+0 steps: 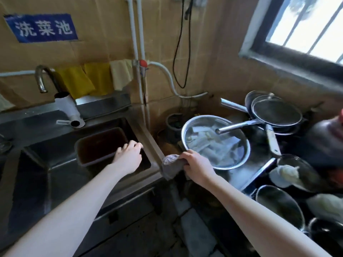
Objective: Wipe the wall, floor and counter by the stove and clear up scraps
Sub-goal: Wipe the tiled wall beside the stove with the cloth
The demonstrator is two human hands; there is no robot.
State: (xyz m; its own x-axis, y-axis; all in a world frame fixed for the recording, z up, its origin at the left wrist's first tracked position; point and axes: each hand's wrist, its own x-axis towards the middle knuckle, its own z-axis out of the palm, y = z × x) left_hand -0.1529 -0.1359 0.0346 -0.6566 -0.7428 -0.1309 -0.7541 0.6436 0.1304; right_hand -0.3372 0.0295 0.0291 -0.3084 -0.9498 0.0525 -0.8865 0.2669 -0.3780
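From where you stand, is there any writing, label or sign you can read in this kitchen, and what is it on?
"洗菜池": white characters on the blue sign stuck to the tiled wall above the sink.
Nothing else can be read: no print shows on the yellow cloths, the steel basin, the pans or the red-handled valve.

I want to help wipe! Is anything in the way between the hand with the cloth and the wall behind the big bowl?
Yes. The right hand holds the cloth, and the metal bowl of water and a dark pot stand between it and the wall.
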